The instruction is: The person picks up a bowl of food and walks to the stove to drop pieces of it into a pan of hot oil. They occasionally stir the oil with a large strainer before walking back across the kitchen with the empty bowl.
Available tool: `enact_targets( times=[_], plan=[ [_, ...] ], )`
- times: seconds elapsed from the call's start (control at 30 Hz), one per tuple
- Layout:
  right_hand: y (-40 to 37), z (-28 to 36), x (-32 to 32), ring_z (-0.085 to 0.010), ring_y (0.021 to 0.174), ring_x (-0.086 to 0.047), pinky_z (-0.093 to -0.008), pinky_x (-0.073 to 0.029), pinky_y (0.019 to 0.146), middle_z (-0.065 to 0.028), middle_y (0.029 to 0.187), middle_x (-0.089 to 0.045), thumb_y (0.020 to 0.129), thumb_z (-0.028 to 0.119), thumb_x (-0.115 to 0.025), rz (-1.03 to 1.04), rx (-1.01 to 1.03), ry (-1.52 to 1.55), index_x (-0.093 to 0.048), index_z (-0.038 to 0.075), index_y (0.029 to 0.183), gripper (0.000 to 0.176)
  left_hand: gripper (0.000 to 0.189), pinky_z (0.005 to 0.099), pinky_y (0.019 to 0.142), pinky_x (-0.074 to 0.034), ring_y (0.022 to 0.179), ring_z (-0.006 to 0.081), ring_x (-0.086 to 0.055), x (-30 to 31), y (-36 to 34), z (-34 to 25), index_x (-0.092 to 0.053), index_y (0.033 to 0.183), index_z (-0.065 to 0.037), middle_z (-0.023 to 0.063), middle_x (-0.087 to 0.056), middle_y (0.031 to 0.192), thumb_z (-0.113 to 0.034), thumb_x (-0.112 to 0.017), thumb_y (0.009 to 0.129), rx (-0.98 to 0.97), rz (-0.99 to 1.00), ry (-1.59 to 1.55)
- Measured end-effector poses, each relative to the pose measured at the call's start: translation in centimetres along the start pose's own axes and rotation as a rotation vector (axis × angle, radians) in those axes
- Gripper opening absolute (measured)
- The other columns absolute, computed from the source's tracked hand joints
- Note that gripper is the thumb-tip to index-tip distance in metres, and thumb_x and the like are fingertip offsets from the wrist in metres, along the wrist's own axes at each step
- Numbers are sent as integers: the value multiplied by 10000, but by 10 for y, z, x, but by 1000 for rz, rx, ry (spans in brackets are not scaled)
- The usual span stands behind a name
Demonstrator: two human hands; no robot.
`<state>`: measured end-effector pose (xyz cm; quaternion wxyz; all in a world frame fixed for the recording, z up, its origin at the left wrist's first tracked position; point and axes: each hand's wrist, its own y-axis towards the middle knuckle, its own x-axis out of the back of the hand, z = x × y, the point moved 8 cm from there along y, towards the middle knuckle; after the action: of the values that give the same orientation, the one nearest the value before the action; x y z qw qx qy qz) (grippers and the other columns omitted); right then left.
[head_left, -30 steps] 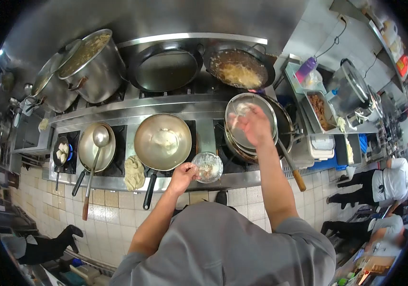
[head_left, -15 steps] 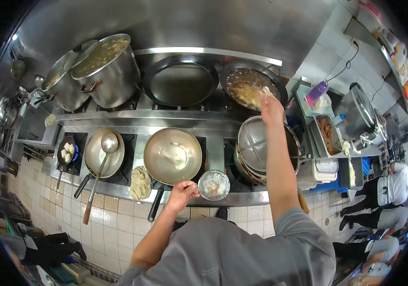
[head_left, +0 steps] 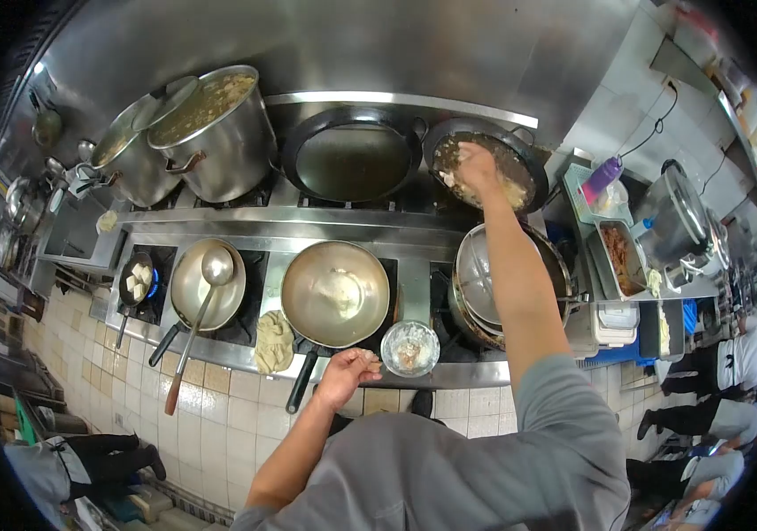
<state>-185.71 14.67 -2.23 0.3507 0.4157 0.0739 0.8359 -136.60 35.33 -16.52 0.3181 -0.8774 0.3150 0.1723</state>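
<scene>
My right hand point(head_left: 478, 170) reaches into the back right wok point(head_left: 533, 177), low over bubbling oil with pale frying pieces; its fingers are blurred and partly hidden. My left hand point(head_left: 349, 376) is closed, thumb against bent fingertips, right beside the rim of a bowl point(head_left: 410, 349). I cannot tell what those fingers pinch. White powder and a few brownish bits lie in the bowl, at the stove's front edge. Just beyond my left hand is a wide metal wok point(head_left: 335, 294) with a black handle point(head_left: 301, 382).
A dark wok of oil point(head_left: 352, 164) and tall stockpots point(head_left: 224, 142) stand behind. Toward the left are a folded cloth point(head_left: 273, 342), a pan with a ladle point(head_left: 217, 265), and a small pan of white pieces point(head_left: 139, 280) over flame. A strainer point(head_left: 476, 283) lies under my right arm. Co-workers stand at both sides.
My right hand has moved from above the wok's front rim, where it showed whitish pieces, to lower over the oil. My left hand stays beside the bowl. The view has shifted slightly.
</scene>
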Motion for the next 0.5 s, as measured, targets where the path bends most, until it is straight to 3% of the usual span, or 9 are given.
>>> enact_targets(
  times=[0.03,0.1,0.17,0.27,0.33,0.37,0.43,0.47,0.5],
  plan=[
    [-6,19,21,-279,998,-699,-370,-535,900,-173,1075,-724,793,80,-655,-91,-35,123,-713,38,1112,326,163,347,825,-595,901,168,-668,3,3,3,-634,1037,5,83,-671,975,-147,-583,1011,6,-2,-3],
    [-50,65,52,-241,949,-699,-355,-557,864,-130,1035,-724,823,1,-629,-109,-160,69,-670,19,1161,341,199,363,805,-596,910,190,-678,7,7,10,-638,1046,5,86,-678,999,-186,-628,991,2,0,-26],
    [-96,61,48,-201,914,-687,-325,-573,824,-96,999,-702,873,-53,-565,-180,-157,637,-641,23,1179,324,215,357,819,-589,938,179,-669,4,9,14,-637,1082,13,82,-678,1022,-183,-611,1000,19,5,-3],
    [-192,98,36,-159,818,-679,-291,-557,714,-77,920,-702,907,-35,-561,30,-189,766,-655,35,1130,253,230,316,842,-564,936,170,-659,-5,17,22,-633,1095,21,96,-678,1050,-189,-574,1021,45,8,20],
    [-256,90,6,-140,795,-674,-294,-556,717,-63,906,-704,906,12,-579,157,-238,593,-667,37,1114,227,257,354,875,-577,966,189,-657,-6,26,33,-622,1105,34,110,-660,1098,-203,-555,1030,68,21,73],
    [-285,83,-11,-175,805,-688,-329,-556,737,-92,910,-717,902,64,-595,241,-259,441,-678,38,1086,203,256,357,876,-579,963,186,-656,-7,32,39,-621,1106,34,108,-659,1091,-200,-549,1033,65,28,77],
    [-335,75,-38,-399,876,-672,-419,-544,783,-223,963,-688,876,76,-569,294,-10,181,-692,50,1021,192,248,355,869,-582,961,178,-653,-4,41,54,-623,1104,28,102,-657,1077,-195,-538,1038,89,15,81],
    [-358,66,-60,-428,901,-653,-456,-540,789,-239,971,-679,850,61,-558,616,-82,-49,-689,42,970,179,245,352,866,-581,960,177,-650,-3,46,63,-624,1109,21,96,-656,1069,-196,-536,1039,109,8,72],
    [-385,44,-80,-411,877,-662,-413,-552,794,-201,870,-699,829,103,-607,654,-100,-99,-719,76,994,201,242,350,864,-580,958,175,-647,-1,50,71,-624,1114,15,90,-655,1061,-198,-535,1040,129,3,64]
  ],
)
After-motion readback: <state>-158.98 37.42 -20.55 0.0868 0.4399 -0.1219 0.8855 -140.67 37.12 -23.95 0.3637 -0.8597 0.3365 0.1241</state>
